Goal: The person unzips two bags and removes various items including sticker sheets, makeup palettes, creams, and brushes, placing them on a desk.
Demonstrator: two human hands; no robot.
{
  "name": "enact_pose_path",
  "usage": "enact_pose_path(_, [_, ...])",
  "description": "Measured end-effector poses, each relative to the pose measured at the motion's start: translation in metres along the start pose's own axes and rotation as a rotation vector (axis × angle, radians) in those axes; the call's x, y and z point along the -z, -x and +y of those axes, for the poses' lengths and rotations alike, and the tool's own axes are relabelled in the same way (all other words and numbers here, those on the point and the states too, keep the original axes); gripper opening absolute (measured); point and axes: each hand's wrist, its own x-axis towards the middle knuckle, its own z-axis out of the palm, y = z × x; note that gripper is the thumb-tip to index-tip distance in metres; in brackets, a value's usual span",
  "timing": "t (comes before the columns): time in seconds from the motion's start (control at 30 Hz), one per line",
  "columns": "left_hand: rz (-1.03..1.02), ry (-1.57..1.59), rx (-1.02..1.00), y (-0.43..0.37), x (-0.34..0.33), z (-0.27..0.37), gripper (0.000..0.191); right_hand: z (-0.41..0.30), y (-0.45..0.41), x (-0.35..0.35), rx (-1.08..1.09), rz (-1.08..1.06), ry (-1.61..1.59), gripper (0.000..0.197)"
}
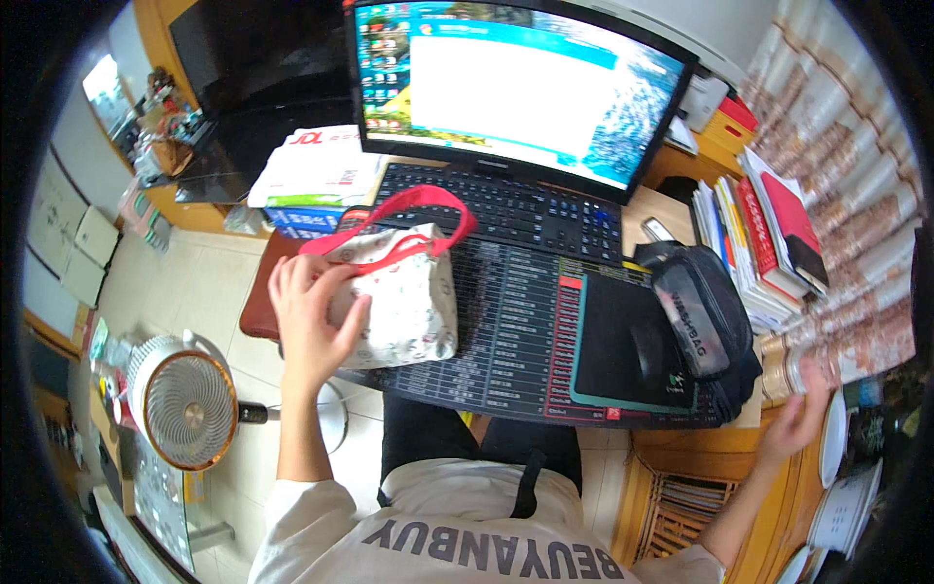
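A small white patterned fabric bag (401,314) with red handles stands at the left front of the desk, on a dark desk mat (474,365). My left hand (314,314) is at the bag's upper left edge, thumb spread from the fingers; whether it grips the fabric cannot be told. My right hand (799,420) hangs off the desk's right side, blurred, fingers apart, holding nothing. Nearest to it on the desk is a black wash bag (700,314) with a clear panel. Left of that bag lie a black mouse (649,354) and a teal-edged mouse pad (584,379).
A black keyboard (503,208) sits before a lit monitor (511,80). Books and folders (759,241) stand at the right, beside a curtain (846,292). White packages (314,168) lie at the left over a blue box. A round fan (191,412) stands left of the desk.
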Motion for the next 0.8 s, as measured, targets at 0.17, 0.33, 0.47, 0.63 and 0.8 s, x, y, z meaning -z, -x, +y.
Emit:
enact_pose_path(0.17, [0.111,0.107,-0.082,0.011,-0.01,0.0,0.018,-0.18,-0.076,-0.114,0.548,-0.324,-0.552,0.023])
enact_pose_path(0.33, [0.164,0.061,-0.197,0.036,-0.001,0.007,0.023,-0.302,-0.114,-0.19,0.682,-0.37,-0.904,0.035])
enact_pose_path(0.47, [0.141,0.059,-0.253,0.052,-0.001,0.003,0.025,-0.315,-0.096,-0.212,0.837,-0.391,-0.833,0.018])
enact_pose_path(0.63, [0.135,-0.048,-0.225,0.055,-0.001,-0.015,0.04,-0.311,-0.094,-0.194,0.846,-0.546,-0.764,0.017])
enact_pose_path(0.8, [0.24,0.058,-0.245,0.069,-0.014,-0.007,0.038,-0.31,-0.097,-0.184,0.443,-0.992,-0.64,0.023])
